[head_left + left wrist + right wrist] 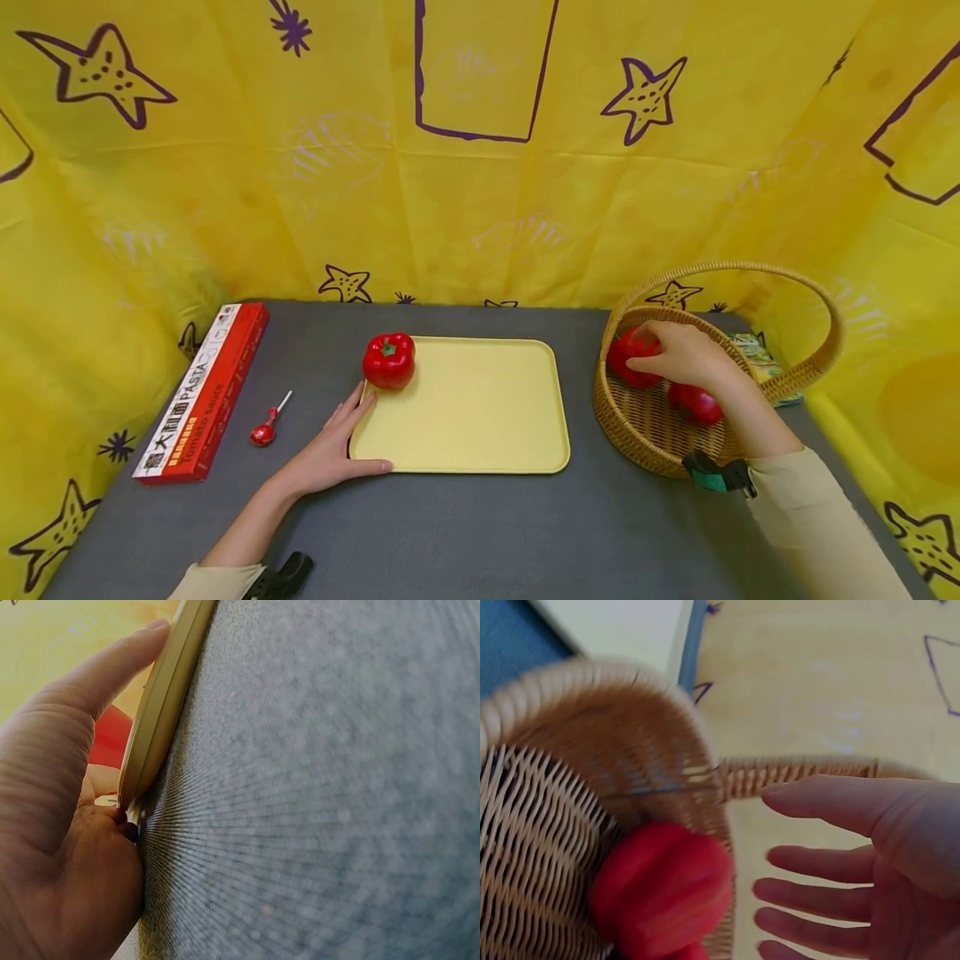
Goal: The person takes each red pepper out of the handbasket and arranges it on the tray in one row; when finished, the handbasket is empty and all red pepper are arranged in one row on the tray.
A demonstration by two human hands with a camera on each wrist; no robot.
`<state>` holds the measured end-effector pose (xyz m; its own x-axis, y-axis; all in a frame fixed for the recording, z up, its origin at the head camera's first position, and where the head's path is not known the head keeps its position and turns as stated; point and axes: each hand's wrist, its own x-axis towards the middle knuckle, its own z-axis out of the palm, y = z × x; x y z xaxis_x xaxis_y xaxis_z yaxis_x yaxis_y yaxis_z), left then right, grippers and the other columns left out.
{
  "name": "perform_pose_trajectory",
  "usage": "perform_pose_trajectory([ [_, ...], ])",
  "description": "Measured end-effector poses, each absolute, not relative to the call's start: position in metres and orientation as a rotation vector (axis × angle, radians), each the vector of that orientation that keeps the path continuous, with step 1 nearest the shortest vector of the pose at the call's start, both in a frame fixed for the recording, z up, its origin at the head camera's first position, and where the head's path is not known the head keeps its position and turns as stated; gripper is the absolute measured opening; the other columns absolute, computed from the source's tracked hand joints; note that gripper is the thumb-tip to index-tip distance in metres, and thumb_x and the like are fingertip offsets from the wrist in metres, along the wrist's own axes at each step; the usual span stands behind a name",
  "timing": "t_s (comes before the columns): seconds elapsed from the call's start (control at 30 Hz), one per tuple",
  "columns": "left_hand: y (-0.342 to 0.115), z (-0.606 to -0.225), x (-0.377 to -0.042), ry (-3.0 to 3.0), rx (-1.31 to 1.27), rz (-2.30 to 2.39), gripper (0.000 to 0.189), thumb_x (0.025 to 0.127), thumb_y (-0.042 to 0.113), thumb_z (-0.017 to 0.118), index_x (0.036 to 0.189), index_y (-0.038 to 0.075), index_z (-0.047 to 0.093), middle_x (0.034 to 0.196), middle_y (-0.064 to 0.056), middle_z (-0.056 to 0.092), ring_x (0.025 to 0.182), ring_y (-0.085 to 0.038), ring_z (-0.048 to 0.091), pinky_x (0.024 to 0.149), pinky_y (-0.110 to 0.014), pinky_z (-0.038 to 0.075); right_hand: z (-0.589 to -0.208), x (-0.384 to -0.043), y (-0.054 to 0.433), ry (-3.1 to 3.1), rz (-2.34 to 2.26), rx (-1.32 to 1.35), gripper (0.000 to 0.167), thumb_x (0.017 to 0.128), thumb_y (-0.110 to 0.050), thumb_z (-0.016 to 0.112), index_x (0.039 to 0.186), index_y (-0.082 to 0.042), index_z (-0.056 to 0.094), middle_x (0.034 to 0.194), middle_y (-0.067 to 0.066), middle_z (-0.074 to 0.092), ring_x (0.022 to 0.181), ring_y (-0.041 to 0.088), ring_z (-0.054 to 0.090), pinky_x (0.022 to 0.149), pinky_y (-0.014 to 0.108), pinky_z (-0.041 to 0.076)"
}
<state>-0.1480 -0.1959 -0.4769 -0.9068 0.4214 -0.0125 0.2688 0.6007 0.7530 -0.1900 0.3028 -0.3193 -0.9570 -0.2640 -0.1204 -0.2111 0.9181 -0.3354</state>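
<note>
My left hand (333,450) rests at the near left corner of a pale yellow tray (472,408). Its thumb lies along the front rim and its fingers reach the left edge; the left wrist view shows the thumb extended against the rim. A red bell pepper (389,362) sits upright on the tray's far left corner. At the right, my right hand (686,354) reaches into a wicker basket (611,417), close to one red pepper (630,358). Another red pepper (695,405) lies below the wrist. In the right wrist view the fingers are spread beside a pepper (664,889), apart from it.
Left of the tray lie a red wrapped lollipop (264,432) and a long red and white pasta box (202,392). The basket's tall handle (825,325) arches over its right side. A colourful packet (761,358) lies partly hidden behind the basket. Yellow cloth (465,217) hangs behind the table.
</note>
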Motion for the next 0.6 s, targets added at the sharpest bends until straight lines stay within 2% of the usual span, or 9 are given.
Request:
perform_pose_trajectory([
  [0.27,-0.195,-0.477,-0.147,2.645,0.566,1.190,0.110,0.074,0.047,0.081,0.154,0.003,0.022,0.162,-0.015,0.004,0.142,-0.049,0.006,0.103,-0.072,0.015,-0.333,-0.208,0.314,2.909,-0.514,-0.390,0.058,0.087,-0.027,0.072,0.124,0.012,0.053,0.120,0.032,0.057,0.110,0.049,0.052,0.093,0.060,0.040],
  [0.6,-0.194,-0.476,-0.147,2.645,0.561,1.198,0.109,0.074,0.046,0.082,0.155,0.004,0.022,0.163,-0.012,0.003,0.142,-0.050,0.004,0.103,-0.073,0.012,-0.347,-0.220,0.319,2.884,-0.527,-0.367,0.066,0.084,-0.027,0.074,0.127,0.016,0.048,0.121,0.035,0.054,0.114,0.051,0.048,0.095,0.060,0.039],
])
